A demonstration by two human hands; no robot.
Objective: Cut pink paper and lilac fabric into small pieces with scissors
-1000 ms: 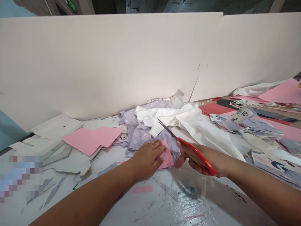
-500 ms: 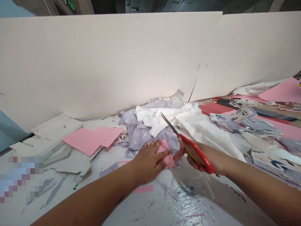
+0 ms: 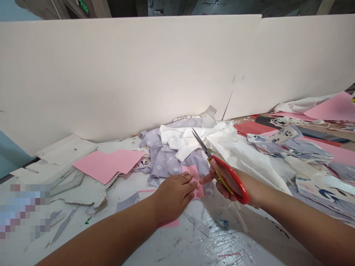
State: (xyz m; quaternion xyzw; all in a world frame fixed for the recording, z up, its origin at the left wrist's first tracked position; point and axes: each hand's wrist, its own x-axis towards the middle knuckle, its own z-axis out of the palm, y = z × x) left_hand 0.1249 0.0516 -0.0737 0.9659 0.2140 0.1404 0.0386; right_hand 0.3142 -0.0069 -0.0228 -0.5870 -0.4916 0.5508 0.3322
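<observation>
Pink piece: a small, flat, pink four-sided piece of paper or thin card (image 3: 199,189) lies at the front of crumpled lavender cloth with white flowers (image 3: 161,162), its near end reaching towards the pale, scuffed worktop (image 3: 166,251).
Long axis: runs away from the person, the far end leaning slightly left.
Nearer hand: the left hand (image 3: 173,194), overlapping the piece's left side; the right hand (image 3: 248,181) is just off its right edge.
Left fingers: laid low and flat, only slightly spread, their tips on the pink surface, pinching nothing.
Right fingers: the index finger is stretched left to the piece's right edge, though contact is hard to tell; the others curl around the handles, and the thumb is partly hidden.
Scissors: long metal blades and red-and-yellow handles (image 3: 239,184), in the right hand, blades a little parted and slanting away and left.
Blade tips: beyond the piece's far end in the view, against rumpled white cloth (image 3: 227,144); their height above it cannot be told.
</observation>
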